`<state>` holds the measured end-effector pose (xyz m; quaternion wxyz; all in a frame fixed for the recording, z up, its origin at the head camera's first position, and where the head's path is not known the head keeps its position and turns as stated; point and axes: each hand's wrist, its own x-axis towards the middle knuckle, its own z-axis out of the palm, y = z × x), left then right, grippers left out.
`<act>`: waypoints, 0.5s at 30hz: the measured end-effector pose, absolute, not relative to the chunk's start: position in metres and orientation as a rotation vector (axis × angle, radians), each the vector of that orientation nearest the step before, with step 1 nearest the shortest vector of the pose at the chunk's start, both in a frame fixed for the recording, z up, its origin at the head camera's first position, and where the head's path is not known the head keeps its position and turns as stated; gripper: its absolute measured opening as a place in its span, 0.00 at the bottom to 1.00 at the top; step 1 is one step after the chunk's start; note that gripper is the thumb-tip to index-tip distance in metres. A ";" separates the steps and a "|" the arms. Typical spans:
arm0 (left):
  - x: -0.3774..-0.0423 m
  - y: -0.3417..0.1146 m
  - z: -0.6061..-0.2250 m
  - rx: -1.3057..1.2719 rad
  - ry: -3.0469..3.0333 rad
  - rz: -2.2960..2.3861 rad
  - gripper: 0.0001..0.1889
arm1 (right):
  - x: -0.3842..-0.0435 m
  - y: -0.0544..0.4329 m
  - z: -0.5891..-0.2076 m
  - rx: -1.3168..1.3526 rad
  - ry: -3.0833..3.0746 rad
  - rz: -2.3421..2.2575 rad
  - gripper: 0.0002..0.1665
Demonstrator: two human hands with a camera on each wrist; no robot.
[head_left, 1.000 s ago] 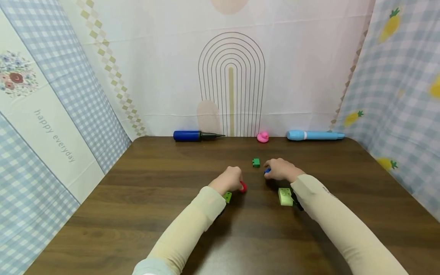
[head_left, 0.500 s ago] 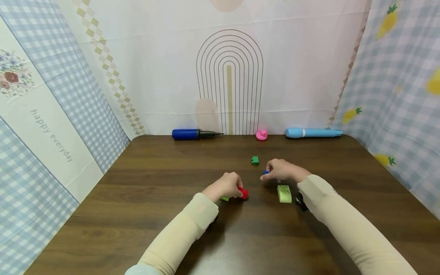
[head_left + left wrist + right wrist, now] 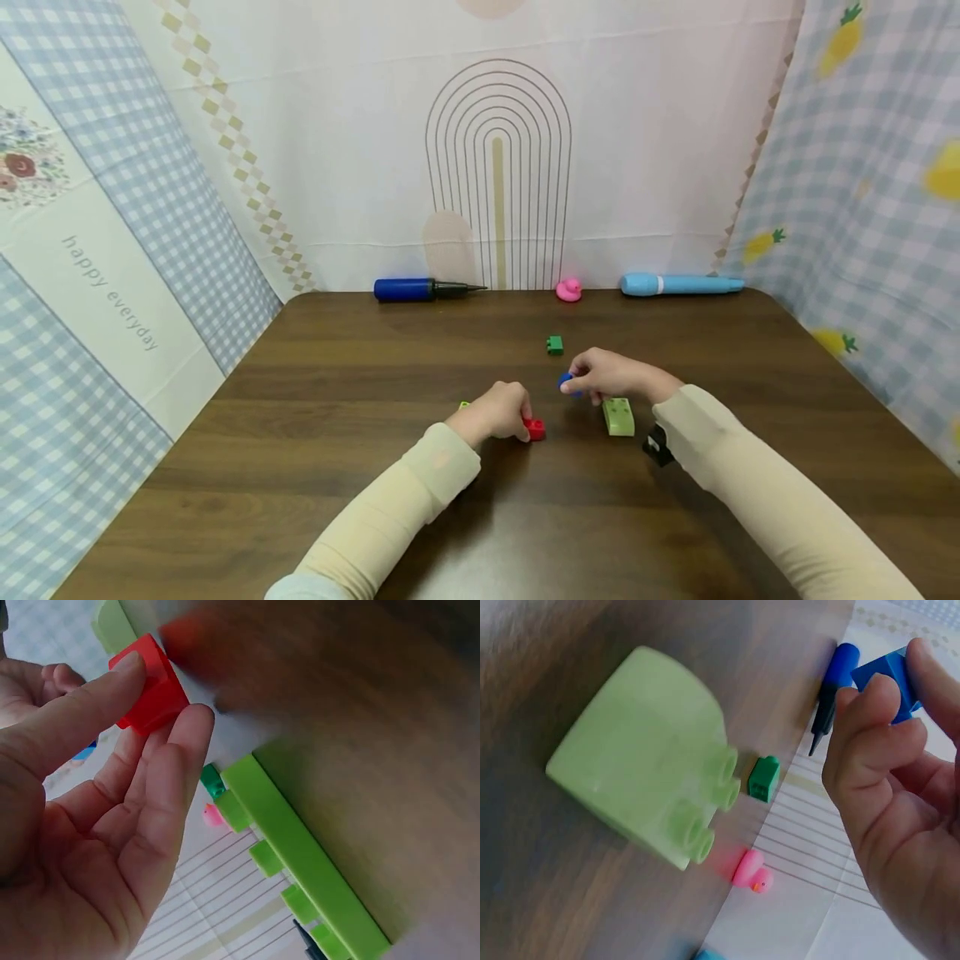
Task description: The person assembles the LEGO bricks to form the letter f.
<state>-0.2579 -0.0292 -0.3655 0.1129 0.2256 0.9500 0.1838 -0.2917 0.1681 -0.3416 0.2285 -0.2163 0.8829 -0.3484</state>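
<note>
In the head view my left hand pinches a red toy building block between thumb and fingers, close over the table. The left wrist view shows the thumb flat on one face of that block. My right hand holds a small blue building block in its fingertips, farther back and to the right. A pale green block with a curved side and studs sits just below the right hand. Beside the left wrist lies a lime green studded block, mostly hidden by the hand in the head view.
A small dark green block lies beyond both hands. Along the table's back edge are a blue hand pump, a pink toy duck and a light blue pump-like tube. Patterned cloth hangs behind and at both sides.
My right hand has moved left with the blue block. My left hand has come slightly nearer to me, and more of the red block shows.
</note>
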 end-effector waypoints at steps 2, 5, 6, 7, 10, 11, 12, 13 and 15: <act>-0.257 -0.028 -0.366 0.668 2.791 0.518 0.11 | -0.290 0.167 -0.342 -0.615 2.421 -0.952 0.12; -0.255 -0.027 -0.367 0.670 2.790 0.483 0.12 | -0.287 0.167 -0.342 -0.636 2.415 -0.935 0.10; -0.255 -0.027 -0.367 0.671 2.790 0.474 0.12 | -0.287 0.167 -0.342 -0.641 2.413 -0.933 0.10; -0.255 -0.027 -0.367 0.668 2.788 0.463 0.12 | -0.286 0.167 -0.342 -0.645 2.413 -0.934 0.10; -0.253 -0.028 -0.365 0.639 2.784 0.440 0.13 | -0.284 0.167 -0.342 -0.645 2.420 -0.952 0.11; -0.253 -0.028 -0.364 0.626 2.781 0.440 0.13 | -0.283 0.167 -0.343 -0.645 2.428 -0.957 0.11; -0.252 -0.029 -0.363 0.615 2.779 0.441 0.13 | -0.283 0.167 -0.343 -0.652 2.438 -0.957 0.12; -0.252 -0.030 -0.362 0.602 2.777 0.443 0.12 | -0.282 0.166 -0.343 -0.657 2.449 -0.957 0.12; -0.251 -0.031 -0.361 0.591 2.776 0.455 0.12 | -0.281 0.165 -0.345 -0.682 2.472 -0.950 0.12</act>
